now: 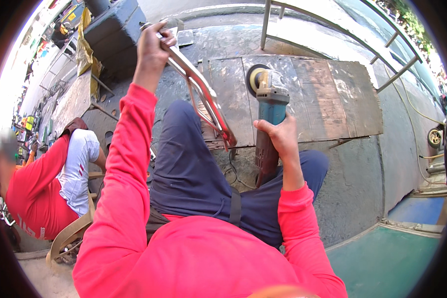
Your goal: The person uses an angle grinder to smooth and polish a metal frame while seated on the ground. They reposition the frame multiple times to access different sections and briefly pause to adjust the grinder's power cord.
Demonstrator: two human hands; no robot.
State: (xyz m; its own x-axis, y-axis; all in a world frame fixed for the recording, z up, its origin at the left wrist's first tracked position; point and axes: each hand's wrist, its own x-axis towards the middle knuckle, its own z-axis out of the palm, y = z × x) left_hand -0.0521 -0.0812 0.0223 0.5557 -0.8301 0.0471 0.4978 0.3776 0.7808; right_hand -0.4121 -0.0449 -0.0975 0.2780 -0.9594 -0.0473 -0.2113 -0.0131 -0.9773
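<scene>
Left fingers (169, 39): closed around the upper end of a metal piece (184, 63), farther out than the right fingers.
Right fingers (289, 122): wrapped around the body of an angle grinder (274, 105), thumb on its left side.
Metal piece: long, silver and red, slanting from the left fingers to a lower end left of the right fingers.
Angle grinder: its disc (256, 79) sits ahead of the right fingers, apart from the metal piece.
Brown board (342, 89): lies flat, ahead of the right fingers and to their right.
</scene>
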